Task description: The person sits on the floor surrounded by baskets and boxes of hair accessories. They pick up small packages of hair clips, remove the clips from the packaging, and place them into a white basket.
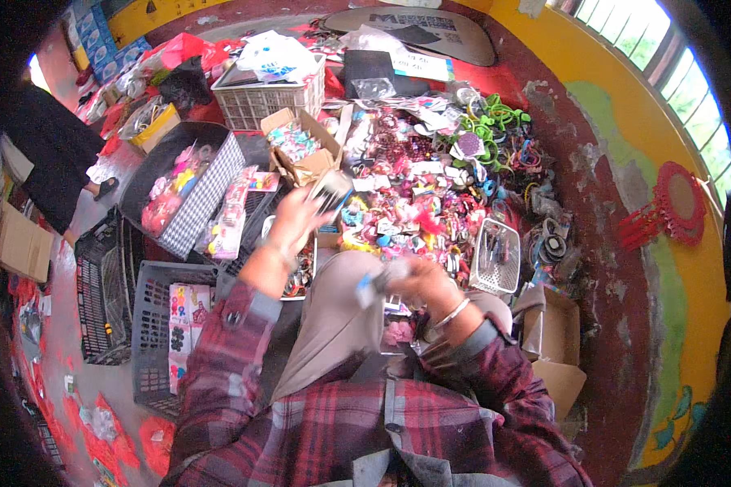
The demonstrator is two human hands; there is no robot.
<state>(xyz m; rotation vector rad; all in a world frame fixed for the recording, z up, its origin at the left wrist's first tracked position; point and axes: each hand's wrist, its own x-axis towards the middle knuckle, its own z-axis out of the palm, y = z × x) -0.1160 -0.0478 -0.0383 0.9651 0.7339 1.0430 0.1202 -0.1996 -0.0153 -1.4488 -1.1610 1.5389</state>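
Note:
My left hand (pixel 294 221) is raised over the near left side of the pile. Its fingers are closed on a small pale item with dark stripes (pixel 330 191), too smeared by motion to name. In front of my right knee, my right hand (pixel 429 286) pinches a small blue-and-white item (pixel 369 286), also blurred. Beyond both hands spreads a heap of colourful hair accessories (pixel 418 199). Green hair ties (pixel 489 122) lie at its far right. A pink fluffy piece (pixel 398 331) sits between my legs.
Left of me stand a dark grey crate (pixel 156 325) with carded goods and a checked box (pixel 207 191) of hair pieces. An open carton (pixel 300 134) and a white crate (pixel 272 105) are farther back. A white basket (pixel 497 256) and a cardboard box (pixel 562 325) stand on the right. Someone's dark-clothed leg (pixel 45 130) shows at left.

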